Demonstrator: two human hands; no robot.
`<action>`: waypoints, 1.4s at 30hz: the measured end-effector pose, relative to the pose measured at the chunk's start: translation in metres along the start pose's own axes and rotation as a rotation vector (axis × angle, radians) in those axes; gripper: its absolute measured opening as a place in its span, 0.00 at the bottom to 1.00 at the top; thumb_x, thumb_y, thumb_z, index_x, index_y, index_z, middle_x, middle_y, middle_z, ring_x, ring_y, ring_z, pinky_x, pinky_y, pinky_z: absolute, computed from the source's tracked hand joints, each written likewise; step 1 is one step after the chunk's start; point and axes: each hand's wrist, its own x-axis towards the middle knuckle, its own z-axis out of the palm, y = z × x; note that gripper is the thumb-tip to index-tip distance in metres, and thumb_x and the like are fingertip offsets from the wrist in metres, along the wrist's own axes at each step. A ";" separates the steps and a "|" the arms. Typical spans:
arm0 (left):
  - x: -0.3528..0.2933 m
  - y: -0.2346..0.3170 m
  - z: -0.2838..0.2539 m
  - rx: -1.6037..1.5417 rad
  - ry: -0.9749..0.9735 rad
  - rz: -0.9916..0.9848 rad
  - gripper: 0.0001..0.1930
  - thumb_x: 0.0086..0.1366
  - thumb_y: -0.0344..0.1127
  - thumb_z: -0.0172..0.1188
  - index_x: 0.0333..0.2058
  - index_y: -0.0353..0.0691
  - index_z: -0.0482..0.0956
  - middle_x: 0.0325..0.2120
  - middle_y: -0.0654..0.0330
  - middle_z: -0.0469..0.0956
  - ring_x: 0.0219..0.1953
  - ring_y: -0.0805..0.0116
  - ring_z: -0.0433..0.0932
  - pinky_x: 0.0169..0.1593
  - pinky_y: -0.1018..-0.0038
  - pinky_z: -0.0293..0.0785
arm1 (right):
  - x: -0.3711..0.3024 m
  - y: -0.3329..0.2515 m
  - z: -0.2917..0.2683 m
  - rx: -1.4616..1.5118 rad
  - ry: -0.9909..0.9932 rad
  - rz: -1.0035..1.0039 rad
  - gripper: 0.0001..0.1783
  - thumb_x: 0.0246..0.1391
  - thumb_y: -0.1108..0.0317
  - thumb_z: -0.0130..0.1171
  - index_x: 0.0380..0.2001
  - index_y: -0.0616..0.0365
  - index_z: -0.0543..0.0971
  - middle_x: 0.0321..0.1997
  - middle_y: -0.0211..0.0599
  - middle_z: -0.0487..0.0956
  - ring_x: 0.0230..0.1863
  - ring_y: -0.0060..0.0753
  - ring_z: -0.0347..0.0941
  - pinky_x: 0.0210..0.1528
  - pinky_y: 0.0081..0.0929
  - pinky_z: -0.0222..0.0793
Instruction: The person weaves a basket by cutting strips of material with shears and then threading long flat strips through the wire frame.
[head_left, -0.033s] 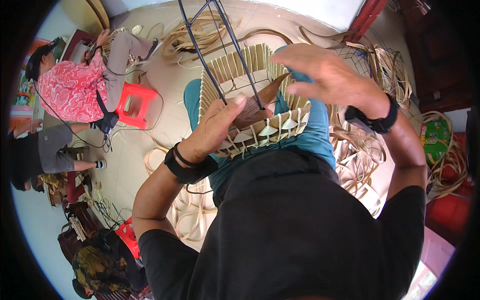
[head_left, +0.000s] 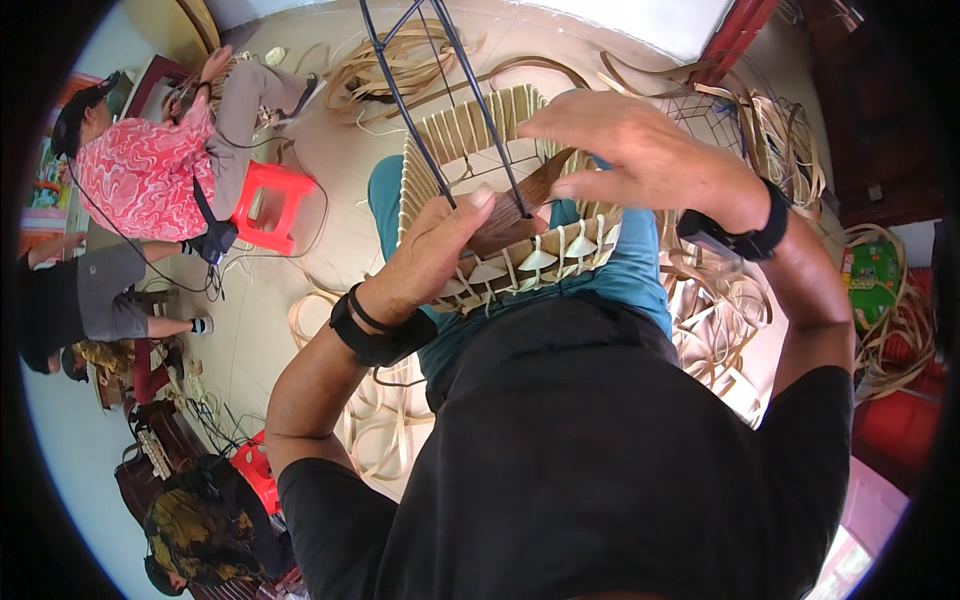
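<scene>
A half-woven square basket (head_left: pixel 523 105) rests across my lap, its walls wrapped with pale strips over a dark metal frame (head_left: pixel 392 75). A wide brown strip (head_left: pixel 515 215) lies curved inside, its pointed tip standing up. My left hand (head_left: pixel 425 240) is closed over the basket's near left corner, thumb against the brown strip; its other fingers are mostly hidden. My right hand (head_left: pixel 640 150) hovers above the right wall with thumb and fingers apart, on either side of the strip's tip. Whether it touches the strip I cannot tell.
Coils of pale strip (head_left: pixel 395 75) lie on the floor ahead, with more loops (head_left: pixel 715 310) at my right. A wire frame (head_left: pixel 705 120) stands at the far right. On the left are a red stool (head_left: pixel 272 205), cables and several people, one in a red patterned shirt (head_left: pixel 145 175).
My right hand has moved left and slightly inward, closer around the brown strip's tip. The tip has shifted a little left. My left hand stays in place.
</scene>
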 end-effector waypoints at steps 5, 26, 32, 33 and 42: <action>-0.003 0.002 0.004 -0.072 0.009 -0.010 0.26 0.72 0.49 0.42 0.53 0.30 0.71 0.45 0.56 0.78 0.47 0.69 0.76 0.54 0.73 0.71 | 0.029 0.002 -0.004 0.482 -0.562 0.195 0.12 0.50 0.67 0.63 0.37 0.63 0.80 0.25 0.37 0.79 0.26 0.29 0.75 0.28 0.27 0.68; -0.002 -0.002 0.012 0.064 0.096 0.032 0.15 0.66 0.28 0.56 0.50 0.31 0.74 0.38 0.65 0.80 0.39 0.82 0.75 0.45 0.83 0.71 | 0.014 -0.012 -0.017 0.403 -0.565 0.245 0.08 0.46 0.69 0.56 0.24 0.63 0.76 0.18 0.48 0.71 0.21 0.48 0.68 0.26 0.37 0.62; -0.001 -0.014 0.012 0.041 0.226 0.139 0.16 0.63 0.24 0.57 0.50 0.31 0.74 0.39 0.64 0.80 0.39 0.80 0.76 0.44 0.82 0.73 | -0.022 -0.048 -0.052 0.181 -0.395 0.298 0.11 0.48 0.72 0.60 0.38 0.59 0.78 0.18 0.43 0.73 0.17 0.40 0.70 0.21 0.33 0.62; -0.001 -0.015 0.013 0.047 0.260 0.151 0.16 0.63 0.23 0.56 0.50 0.32 0.74 0.39 0.64 0.80 0.39 0.80 0.76 0.44 0.82 0.73 | -0.024 -0.060 -0.061 0.127 -0.367 0.312 0.16 0.47 0.73 0.62 0.42 0.58 0.77 0.18 0.42 0.75 0.17 0.39 0.72 0.21 0.32 0.64; -0.005 -0.021 0.007 0.031 0.184 0.195 0.21 0.59 0.22 0.60 0.52 0.32 0.69 0.44 0.57 0.78 0.45 0.72 0.77 0.52 0.75 0.74 | -0.005 -0.138 -0.060 0.277 -0.529 -0.071 0.09 0.39 0.76 0.57 0.29 0.62 0.72 0.16 0.37 0.71 0.20 0.45 0.74 0.21 0.40 0.68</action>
